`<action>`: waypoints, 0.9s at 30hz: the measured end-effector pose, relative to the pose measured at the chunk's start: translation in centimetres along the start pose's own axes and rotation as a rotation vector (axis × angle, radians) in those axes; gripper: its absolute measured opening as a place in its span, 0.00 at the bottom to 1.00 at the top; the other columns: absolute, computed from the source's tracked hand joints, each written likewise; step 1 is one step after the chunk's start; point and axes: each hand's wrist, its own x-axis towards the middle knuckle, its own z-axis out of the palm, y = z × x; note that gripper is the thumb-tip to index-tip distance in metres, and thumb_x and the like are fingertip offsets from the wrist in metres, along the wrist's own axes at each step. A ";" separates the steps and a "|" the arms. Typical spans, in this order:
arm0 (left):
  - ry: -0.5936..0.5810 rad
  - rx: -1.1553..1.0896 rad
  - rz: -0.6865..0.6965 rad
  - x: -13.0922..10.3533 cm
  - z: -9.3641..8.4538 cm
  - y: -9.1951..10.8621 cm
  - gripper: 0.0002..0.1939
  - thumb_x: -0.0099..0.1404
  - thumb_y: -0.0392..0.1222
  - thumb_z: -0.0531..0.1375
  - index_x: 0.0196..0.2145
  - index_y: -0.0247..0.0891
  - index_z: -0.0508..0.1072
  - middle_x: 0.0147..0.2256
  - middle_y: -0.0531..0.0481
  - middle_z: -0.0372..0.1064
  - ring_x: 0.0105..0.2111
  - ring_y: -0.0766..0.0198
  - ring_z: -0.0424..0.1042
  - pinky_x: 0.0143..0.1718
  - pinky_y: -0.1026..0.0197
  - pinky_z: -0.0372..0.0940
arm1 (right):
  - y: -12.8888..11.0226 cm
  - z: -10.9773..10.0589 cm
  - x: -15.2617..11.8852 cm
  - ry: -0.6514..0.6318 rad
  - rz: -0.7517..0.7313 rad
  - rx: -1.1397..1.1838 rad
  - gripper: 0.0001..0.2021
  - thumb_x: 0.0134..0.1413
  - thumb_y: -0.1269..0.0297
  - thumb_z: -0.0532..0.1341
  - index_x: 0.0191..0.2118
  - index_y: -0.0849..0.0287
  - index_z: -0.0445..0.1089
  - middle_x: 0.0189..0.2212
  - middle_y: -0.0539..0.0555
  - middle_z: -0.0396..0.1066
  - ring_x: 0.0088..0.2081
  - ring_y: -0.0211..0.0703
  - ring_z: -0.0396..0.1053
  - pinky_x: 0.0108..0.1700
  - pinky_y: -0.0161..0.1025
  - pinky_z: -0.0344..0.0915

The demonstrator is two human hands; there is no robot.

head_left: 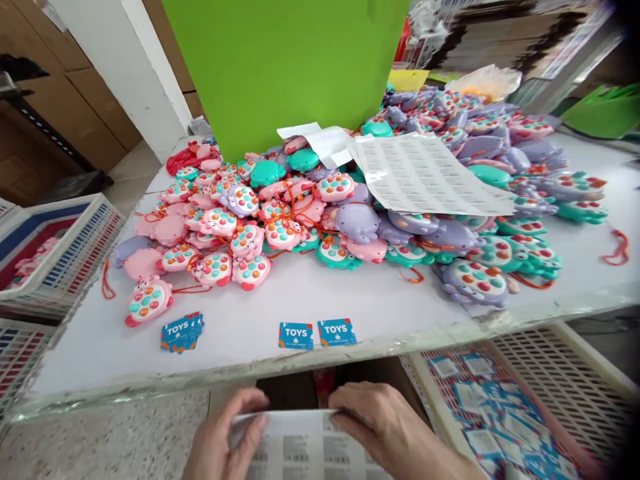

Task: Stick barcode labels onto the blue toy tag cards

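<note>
Both hands hold a white sheet of printed labels (300, 443) in front of the table's edge. My left hand (227, 437) pinches its upper left corner between thumb and fingers. On the sheet's upper right edge, my right hand (387, 427) is closed, its fingers curled over the paper. Beyond them, two blue TOYS cards (295, 335) (336, 332) lie side by side near the table's front edge. A small stack of similar cards (181, 333) rests farther left. More label sheets (425, 175) lie on the heap of pink, purple and green animal-shaped toys (357, 222).
The white table (240, 327) spans the view. A green panel (290, 67) stands behind the toys. At the lower right, a basket (575, 400) holds many blue cards. Another basket (65, 260) with pink toys is at the left. Cartons (65, 93) stand behind it.
</note>
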 end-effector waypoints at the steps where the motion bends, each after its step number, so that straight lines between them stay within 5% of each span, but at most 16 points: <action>1: 0.098 0.102 0.165 0.2 0.1 0.5 0.16 0.66 0.51 0.52 0.42 0.41 0.73 0.36 0.49 0.74 0.37 0.57 0.73 0.36 0.63 0.67 | 0.1 0.1 0.1 -0.004 0.005 0.036 0.10 0.58 0.72 0.56 0.28 0.58 0.71 0.25 0.48 0.73 0.28 0.37 0.71 0.31 0.30 0.64; 3: 0.168 0.288 0.506 0.8 0.5 1.9 0.15 0.67 0.45 0.51 0.47 0.40 0.70 0.43 0.45 0.73 0.45 0.53 0.69 0.45 0.57 0.65 | 0.8 0.4 -0.2 0.018 -0.003 0.098 0.09 0.58 0.72 0.56 0.29 0.58 0.71 0.25 0.48 0.73 0.27 0.36 0.71 0.30 0.29 0.63; 5: -0.081 0.399 0.566 1.6 1.2 3.6 0.11 0.64 0.35 0.51 0.40 0.37 0.72 0.38 0.45 0.74 0.40 0.53 0.71 0.41 0.55 0.67 | 1.5 0.7 -0.6 0.055 -0.019 0.135 0.09 0.58 0.71 0.56 0.30 0.58 0.71 0.25 0.48 0.73 0.27 0.37 0.71 0.30 0.29 0.64; 8: -0.313 0.432 0.395 2.8 2.3 5.3 0.13 0.61 0.27 0.50 0.26 0.37 0.69 0.26 0.49 0.71 0.28 0.58 0.70 0.31 0.58 0.66 | 1.9 1.3 -0.7 0.137 -0.075 0.146 0.10 0.61 0.69 0.53 0.33 0.57 0.72 0.26 0.50 0.74 0.27 0.37 0.72 0.30 0.30 0.66; 11: -0.410 0.346 0.217 3.1 3.0 5.5 0.12 0.62 0.27 0.52 0.25 0.37 0.68 0.27 0.50 0.71 0.29 0.60 0.70 0.31 0.61 0.65 | 1.7 1.9 -0.6 0.304 -0.237 0.067 0.15 0.65 0.64 0.47 0.39 0.57 0.71 0.32 0.54 0.75 0.31 0.39 0.73 0.33 0.32 0.69; 15: -0.457 0.234 0.073 2.7 2.8 4.7 0.08 0.64 0.30 0.53 0.32 0.36 0.71 0.31 0.49 0.70 0.33 0.60 0.70 0.35 0.62 0.63 | 1.5 1.8 -1.1 0.454 -0.438 -0.072 0.16 0.65 0.60 0.47 0.43 0.57 0.71 0.36 0.55 0.76 0.37 0.42 0.74 0.40 0.35 0.71; 21: -0.538 0.185 -0.091 2.9 2.0 5.0 0.12 0.66 0.35 0.50 0.29 0.36 0.71 0.25 0.53 0.65 0.29 0.63 0.65 0.32 0.65 0.59 | 2.8 1.2 -1.5 0.513 -0.369 -0.176 0.13 0.64 0.63 0.50 0.46 0.57 0.70 0.41 0.56 0.75 0.43 0.42 0.73 0.44 0.34 0.71; 27: -0.555 0.070 -0.116 3.0 1.8 4.9 0.12 0.65 0.36 0.50 0.26 0.37 0.70 0.23 0.56 0.62 0.26 0.66 0.62 0.27 0.68 0.56 | 3.5 2.6 -0.8 0.563 -0.455 -0.041 0.13 0.65 0.66 0.49 0.36 0.58 0.70 0.33 0.54 0.76 0.37 0.41 0.73 0.40 0.37 0.71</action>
